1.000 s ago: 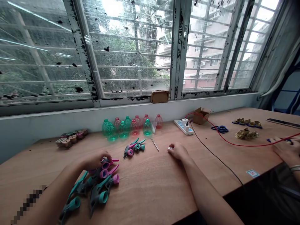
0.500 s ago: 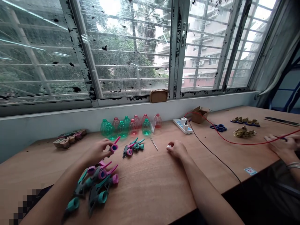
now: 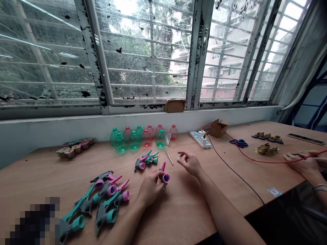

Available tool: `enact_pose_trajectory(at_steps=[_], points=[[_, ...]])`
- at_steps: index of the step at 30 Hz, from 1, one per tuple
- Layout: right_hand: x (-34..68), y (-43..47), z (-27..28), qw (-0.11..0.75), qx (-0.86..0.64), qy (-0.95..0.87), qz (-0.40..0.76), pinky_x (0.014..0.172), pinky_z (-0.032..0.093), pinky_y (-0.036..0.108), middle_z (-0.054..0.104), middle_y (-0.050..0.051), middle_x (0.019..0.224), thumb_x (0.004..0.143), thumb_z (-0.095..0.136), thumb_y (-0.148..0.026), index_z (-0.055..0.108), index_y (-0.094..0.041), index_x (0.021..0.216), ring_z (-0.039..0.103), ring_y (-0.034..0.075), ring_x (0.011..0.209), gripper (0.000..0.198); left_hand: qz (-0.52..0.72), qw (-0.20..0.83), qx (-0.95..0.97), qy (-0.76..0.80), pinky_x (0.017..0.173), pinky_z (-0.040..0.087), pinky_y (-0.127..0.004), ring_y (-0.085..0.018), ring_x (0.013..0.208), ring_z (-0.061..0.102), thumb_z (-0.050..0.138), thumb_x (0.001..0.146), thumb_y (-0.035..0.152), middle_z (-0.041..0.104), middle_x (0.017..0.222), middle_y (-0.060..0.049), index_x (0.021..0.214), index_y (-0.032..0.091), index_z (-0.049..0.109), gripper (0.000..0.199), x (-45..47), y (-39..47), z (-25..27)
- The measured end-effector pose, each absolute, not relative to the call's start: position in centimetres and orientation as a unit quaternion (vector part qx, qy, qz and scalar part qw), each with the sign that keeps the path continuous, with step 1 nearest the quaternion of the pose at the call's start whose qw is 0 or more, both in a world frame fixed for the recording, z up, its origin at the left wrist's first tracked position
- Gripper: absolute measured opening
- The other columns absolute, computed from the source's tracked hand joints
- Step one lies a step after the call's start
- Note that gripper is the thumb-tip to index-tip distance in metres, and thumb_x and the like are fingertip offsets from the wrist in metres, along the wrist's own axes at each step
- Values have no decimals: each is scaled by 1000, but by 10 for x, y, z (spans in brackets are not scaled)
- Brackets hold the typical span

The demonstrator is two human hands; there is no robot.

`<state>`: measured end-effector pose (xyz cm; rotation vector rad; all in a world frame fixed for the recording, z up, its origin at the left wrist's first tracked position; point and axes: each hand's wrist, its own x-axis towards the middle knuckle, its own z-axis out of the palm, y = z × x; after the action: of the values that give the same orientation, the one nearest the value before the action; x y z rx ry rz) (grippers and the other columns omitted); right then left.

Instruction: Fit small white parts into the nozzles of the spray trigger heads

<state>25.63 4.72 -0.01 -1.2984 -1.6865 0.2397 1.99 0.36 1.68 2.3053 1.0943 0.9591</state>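
Note:
My left hand [image 3: 152, 185] is closed around a spray trigger head [image 3: 166, 178] with a pink collar and pink lever, its open collar facing right. To the right, my right hand [image 3: 190, 163] hovers over the table, its fingers bent round a small whitish piece [image 3: 179, 158] too small to name. Several grey trigger heads with teal or pink parts lie in a loose pile [image 3: 106, 200] left of my left hand. Behind my hands is a smaller group of trigger heads [image 3: 146, 161]. A thin metal rod [image 3: 169, 158] lies between that group and my right hand.
Green and red clear bottles [image 3: 134, 141] stand along the wall. A power strip [image 3: 200, 139], cardboard box [image 3: 219, 128], blue-handled scissors [image 3: 238, 143] and gold pieces [image 3: 267, 149] lie to the right. A red cable [image 3: 249, 158] runs toward another person's hands [image 3: 304, 165].
My left hand has carried the pink trigger head rightward and nearer to me, away from above the pile. My right hand has shifted slightly, with its fingers lifted and less curled.

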Motion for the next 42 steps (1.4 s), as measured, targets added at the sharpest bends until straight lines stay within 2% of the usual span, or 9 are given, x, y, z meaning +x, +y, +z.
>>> enact_pose_trajectory(at_steps=[3, 7, 13, 17, 24, 33, 37, 42], points=[[231, 33, 6, 462, -408, -771, 163, 52, 37, 20, 62, 2, 84, 74, 69, -34, 64, -20, 104, 41, 8, 54, 33, 337, 242, 811, 413, 56, 35, -22, -12, 60, 50, 55, 74, 19, 62, 68, 0, 85, 17, 67, 16, 20, 7, 7], [211, 23, 4, 438, -351, -804, 195, 50, 33, 20, 60, 0, 81, 71, 73, -38, 66, -20, 97, 37, 7, 54, 32, 358, 268, 783, 432, 53, 33, -22, -11, 57, 48, 56, 74, 23, 59, 64, 1, 88, 16, 66, 19, 19, 11, 2], [204, 25, -3, 444, -356, -797, 201, 49, 33, 20, 56, -1, 72, 70, 74, -42, 68, -20, 88, 37, 7, 53, 29, 365, 291, 775, 425, 54, 33, -21, -12, 58, 49, 58, 74, 25, 60, 66, 0, 87, 16, 66, 18, 18, 13, -1], [199, 25, -4, 442, -344, -802, 208, 49, 34, 21, 58, 2, 81, 69, 75, -42, 68, -18, 80, 37, 7, 54, 27, 370, 290, 774, 424, 53, 33, -21, -12, 57, 49, 59, 73, 25, 59, 64, 2, 87, 16, 66, 17, 17, 15, -3], [198, 25, -5, 447, -343, -802, 196, 49, 36, 21, 62, 4, 82, 82, 62, -32, 70, -17, 82, 42, 7, 53, 17, 374, 268, 778, 427, 53, 32, -21, -12, 56, 49, 56, 75, 23, 59, 62, 2, 86, 18, 65, 16, 16, 16, -3], [198, 24, -8, 421, -364, -816, 157, 50, 34, 21, 62, 3, 77, 79, 65, -29, 72, -19, 82, 41, 7, 52, 12, 359, 231, 789, 443, 52, 30, -22, -12, 55, 49, 55, 75, 20, 58, 62, 1, 86, 17, 67, 17, 17, 14, -5], [197, 28, -1, 395, -365, -832, 135, 54, 36, 21, 63, 2, 76, 79, 66, -29, 74, -22, 83, 46, 8, 56, 12, 355, 233, 792, 440, 53, 30, -22, -12, 58, 50, 54, 75, 20, 61, 66, 0, 85, 17, 68, 17, 16, 15, -2], [195, 33, 21, 314, -370, -868, 107, 55, 35, 20, 62, -1, 70, 76, 69, -24, 75, -25, 80, 50, 8, 56, 8, 343, 221, 803, 434, 54, 30, -22, -13, 59, 51, 53, 76, 20, 62, 67, 0, 80, 17, 68, 16, 14, 16, -2]])
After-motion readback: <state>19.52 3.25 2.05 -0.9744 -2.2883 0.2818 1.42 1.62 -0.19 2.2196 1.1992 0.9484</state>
